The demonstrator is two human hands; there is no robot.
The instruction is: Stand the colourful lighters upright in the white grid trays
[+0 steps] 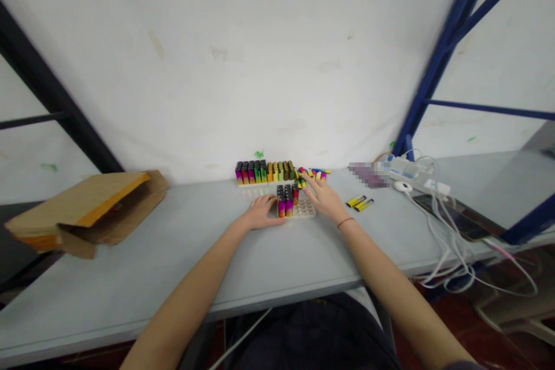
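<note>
A white tray [310,208] with round holes sits on the table before me, its left part filled with upright purple and red lighters [285,206]. My left hand [261,212] grips the tray's left end, thumb along the front. My right hand [321,193] reaches over the tray's right side, fingers stretched and apart, fingertips at a loose pile of colourful lighters [318,174]. Whether they touch a lighter is hard to tell. Behind stand two filled groups: purple, red and green lighters [251,172] and orange to olive ones [281,171].
Two yellow-black lighters [359,203] lie to the right. Farther right are a power strip [405,169], tangled white cables [448,243] and a dark tablet-like device [459,218]. An open brown paper bag [87,208] lies at left. A white wall [269,69] backs the table [182,277].
</note>
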